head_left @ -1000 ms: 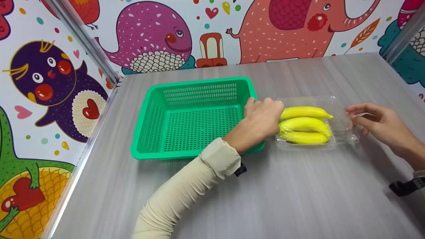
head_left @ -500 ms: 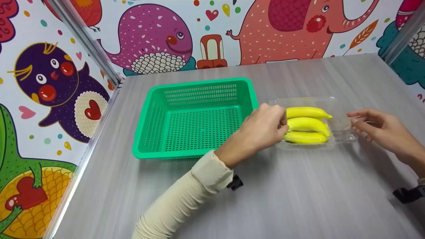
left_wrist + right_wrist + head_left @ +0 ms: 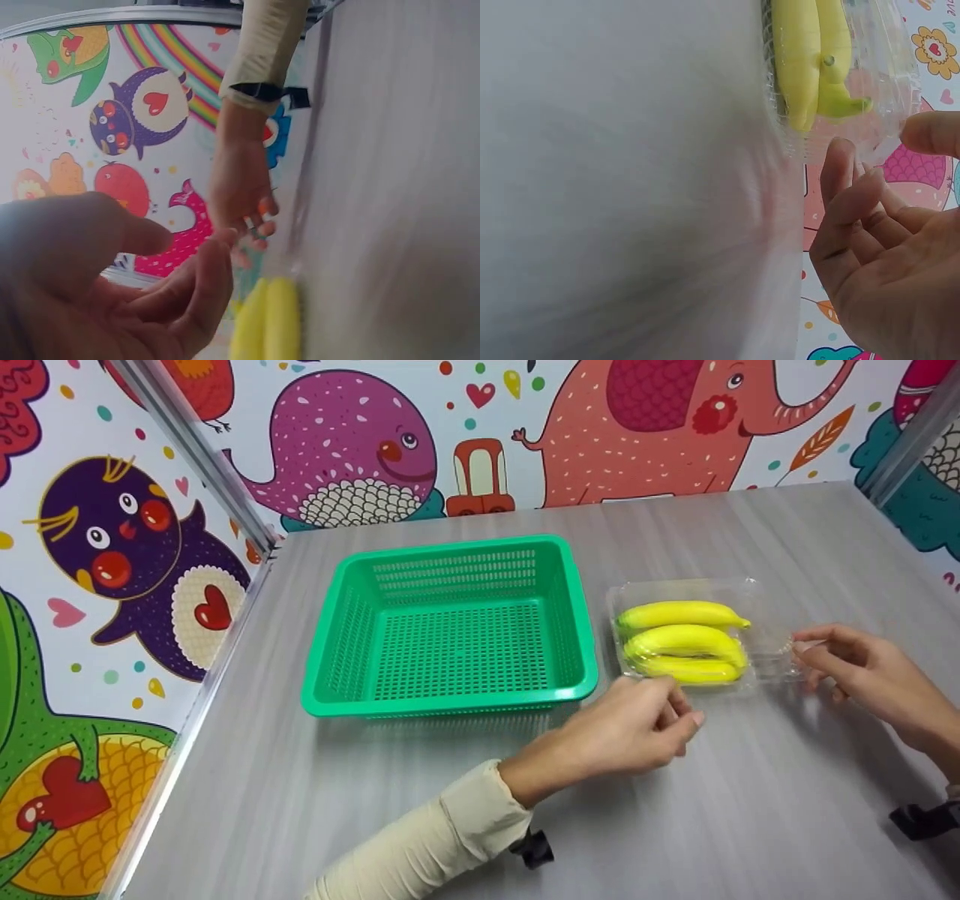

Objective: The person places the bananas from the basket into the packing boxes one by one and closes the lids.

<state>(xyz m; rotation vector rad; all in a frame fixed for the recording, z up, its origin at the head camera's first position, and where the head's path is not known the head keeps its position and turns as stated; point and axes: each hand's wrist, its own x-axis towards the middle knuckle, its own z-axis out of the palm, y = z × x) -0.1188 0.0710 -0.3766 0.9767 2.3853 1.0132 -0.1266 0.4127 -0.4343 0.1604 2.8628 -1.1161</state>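
A clear plastic box (image 3: 772, 634) with yellow bananas (image 3: 682, 613) in it lies on the table, right of a green plastic basket (image 3: 450, 707). My left hand (image 3: 630, 727) hovers by the box's front left corner, fingers loosely bent and nothing in them. In the left wrist view its thumb and fingers are relaxed, with the bananas (image 3: 266, 319) beyond. My right hand (image 3: 874, 679) is at the right end of the box, fingertips right at the clear edge. The right wrist view shows a gap between its thumb (image 3: 934, 133) and bent fingers (image 3: 847, 187).
The basket has slotted walls and a grid floor, with nothing inside. Behind the grey table (image 3: 465, 810) and along its left side stand walls (image 3: 487, 427) printed with cartoon animals. A metal post (image 3: 195, 457) joins them at the back left corner.
My left hand has come away from the gap between basket and box, toward me and slightly right, uncovering the left ends of the bananas. The right hand has dropped slightly at the box's end.
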